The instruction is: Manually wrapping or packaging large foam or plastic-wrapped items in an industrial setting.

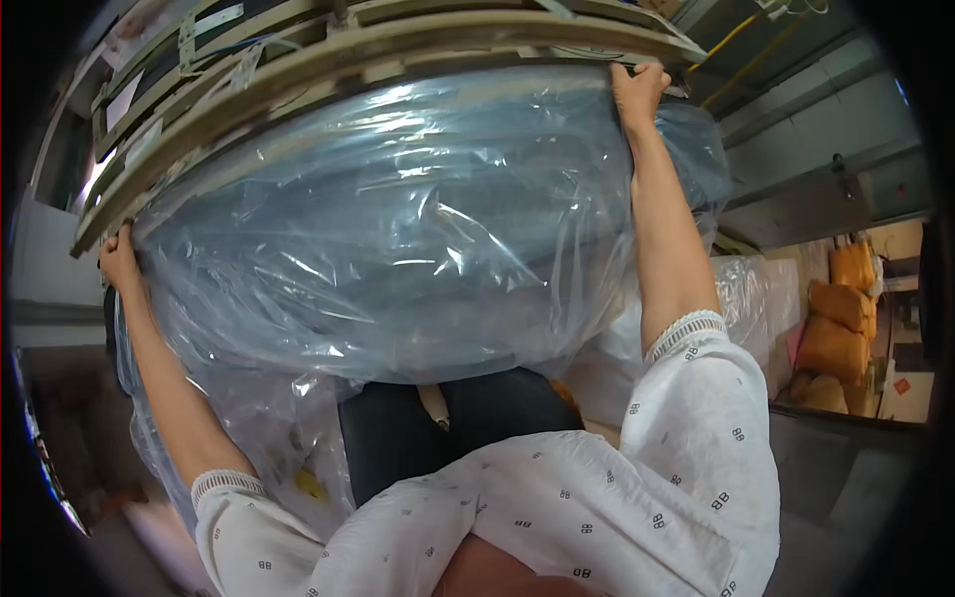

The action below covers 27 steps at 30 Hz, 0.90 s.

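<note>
Left hand (119, 257) at nine o'clock and right hand (638, 92) at one o'clock grip the big bag (398, 229), steadying it against the rack (298, 50).

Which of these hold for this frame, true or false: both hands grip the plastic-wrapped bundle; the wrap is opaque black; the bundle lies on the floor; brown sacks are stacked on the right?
1. Both hands grip the bundle: true. The left hand and right hand hold opposite ends of the plastic-wrapped bundle.
2. The wrap is opaque black: false. It is clear, bluish plastic.
3. The bundle lies on the floor: false. It is held up at arm's length against a wooden rack.
4. Brown sacks are stacked on the right: true.
</note>
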Each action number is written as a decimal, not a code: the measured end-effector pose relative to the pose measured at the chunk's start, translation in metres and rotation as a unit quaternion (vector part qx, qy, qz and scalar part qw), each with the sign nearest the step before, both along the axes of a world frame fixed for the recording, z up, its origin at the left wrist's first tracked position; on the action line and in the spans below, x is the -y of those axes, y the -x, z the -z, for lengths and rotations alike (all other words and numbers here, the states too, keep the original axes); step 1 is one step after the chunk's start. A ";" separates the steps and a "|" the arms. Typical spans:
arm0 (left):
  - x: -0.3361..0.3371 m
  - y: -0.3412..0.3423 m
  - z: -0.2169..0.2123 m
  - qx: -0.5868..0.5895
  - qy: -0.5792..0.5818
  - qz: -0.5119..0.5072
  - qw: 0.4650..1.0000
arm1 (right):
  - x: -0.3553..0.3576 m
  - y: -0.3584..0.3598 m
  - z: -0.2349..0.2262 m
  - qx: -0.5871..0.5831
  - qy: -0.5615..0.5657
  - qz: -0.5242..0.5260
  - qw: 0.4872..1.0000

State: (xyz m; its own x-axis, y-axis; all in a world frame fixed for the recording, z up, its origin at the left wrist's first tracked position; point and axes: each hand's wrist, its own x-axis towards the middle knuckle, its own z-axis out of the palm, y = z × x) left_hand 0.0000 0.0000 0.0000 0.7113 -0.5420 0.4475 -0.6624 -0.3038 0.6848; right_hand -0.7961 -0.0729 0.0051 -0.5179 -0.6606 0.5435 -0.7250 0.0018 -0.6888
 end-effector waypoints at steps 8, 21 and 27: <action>0.022 0.011 0.013 -0.335 0.143 0.169 0.916 | -0.001 0.024 -0.007 0.043 0.016 0.041 0.998; -0.023 -0.014 -0.018 0.019 -0.085 0.262 0.961 | -0.028 -0.024 -0.018 -0.064 0.208 -0.011 0.976; -0.190 -0.021 -0.146 -0.187 0.142 0.219 0.947 | -0.100 -0.071 -0.020 0.350 -0.007 -0.236 0.907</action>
State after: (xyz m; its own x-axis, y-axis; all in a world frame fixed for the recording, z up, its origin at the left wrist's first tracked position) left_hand 0.0206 0.1898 0.1459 0.5844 -0.7162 0.3814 -0.3777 0.1759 0.9090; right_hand -0.7251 0.0274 0.0254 -0.3910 -0.9023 0.1815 -0.0331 -0.1833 -0.9825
